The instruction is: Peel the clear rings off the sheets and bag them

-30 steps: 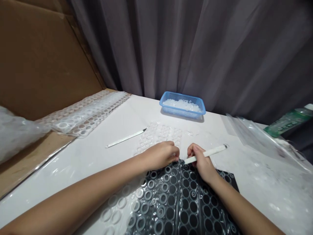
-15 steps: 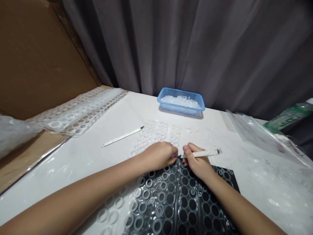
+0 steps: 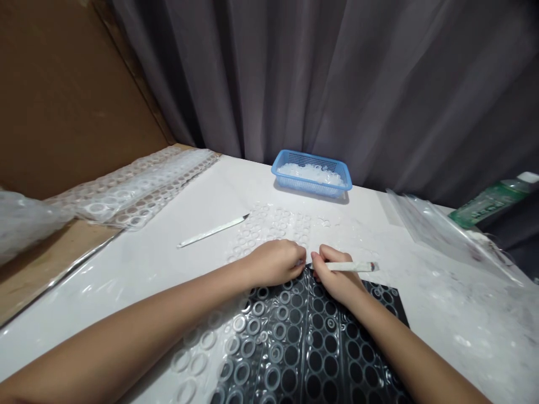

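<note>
My right hand (image 3: 342, 285) grips a craft knife (image 3: 353, 266) with a pale, wrapped handle, its dark tip pointing left toward my other hand. Closed fingers of my left hand (image 3: 278, 262) rest just left of that tip, at the far edge of a black mat (image 3: 398, 308); what they pinch is hidden. Over the mat lies a clear plastic sheet (image 3: 290, 353) with rows of round rings, running past the mat on the left. Beyond my left hand, more clear rings (image 3: 273, 221) lie on the white table.
A second craft knife (image 3: 214, 231) lies left of the hands. Farther back stands a blue basket (image 3: 311, 187) of small clear pieces. Ring sheets (image 3: 143, 193) lie beside the cardboard (image 3: 63, 101) at left. Clear plastic bags (image 3: 446, 233) and a green bottle (image 3: 490, 202) are at right.
The right hand's knife has tilted slightly, its handle end moving a little left. Both hands stay close together at the mat's far edge. The view has shifted slightly.
</note>
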`<state>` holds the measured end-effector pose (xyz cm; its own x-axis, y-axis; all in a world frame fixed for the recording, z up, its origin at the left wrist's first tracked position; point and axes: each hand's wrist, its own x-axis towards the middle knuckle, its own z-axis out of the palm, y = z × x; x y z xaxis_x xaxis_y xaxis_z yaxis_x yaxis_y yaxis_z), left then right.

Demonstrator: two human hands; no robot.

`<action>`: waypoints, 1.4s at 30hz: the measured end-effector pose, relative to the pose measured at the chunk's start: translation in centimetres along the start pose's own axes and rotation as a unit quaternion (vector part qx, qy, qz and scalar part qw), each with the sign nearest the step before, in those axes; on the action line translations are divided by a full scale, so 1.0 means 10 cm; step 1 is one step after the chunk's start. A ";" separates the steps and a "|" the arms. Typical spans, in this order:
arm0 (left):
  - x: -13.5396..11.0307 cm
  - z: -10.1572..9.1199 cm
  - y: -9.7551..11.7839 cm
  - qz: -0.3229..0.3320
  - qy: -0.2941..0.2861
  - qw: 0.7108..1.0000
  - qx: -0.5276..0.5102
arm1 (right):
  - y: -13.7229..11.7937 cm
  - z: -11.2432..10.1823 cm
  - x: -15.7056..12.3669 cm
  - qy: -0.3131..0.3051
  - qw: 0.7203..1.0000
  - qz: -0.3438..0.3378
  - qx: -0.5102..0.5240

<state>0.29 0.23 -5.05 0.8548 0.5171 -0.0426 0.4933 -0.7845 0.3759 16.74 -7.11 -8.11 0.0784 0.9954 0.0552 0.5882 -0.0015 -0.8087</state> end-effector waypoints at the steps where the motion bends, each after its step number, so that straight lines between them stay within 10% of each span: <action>1: 0.00 -0.02 -0.02 0.005 0.005 1.000 -0.023 | -0.01 0.00 0.00 0.000 1.000 -0.001 -0.003; 13: 0.11 -0.15 -0.14 -0.136 0.212 0.926 -0.281 | 0.02 -0.01 0.06 0.027 0.975 0.097 0.197; 26: 0.04 0.01 -0.07 0.015 0.118 0.991 -0.067 | 0.03 -0.02 0.10 0.003 0.994 0.050 0.102; 31: 0.04 0.06 0.00 -0.032 0.045 0.998 0.010 | 0.04 -0.01 0.14 0.011 0.998 0.028 0.059; 42: 0.07 -0.09 -0.09 -0.019 0.136 0.986 -0.094 | 0.02 -0.02 0.14 0.007 0.999 0.015 0.030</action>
<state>0.33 1.56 -4.60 0.7494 0.6371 0.1805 0.4632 -0.6992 0.5445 17.15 -5.71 -8.11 0.1065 0.9936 0.0390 0.5370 -0.0245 -0.8432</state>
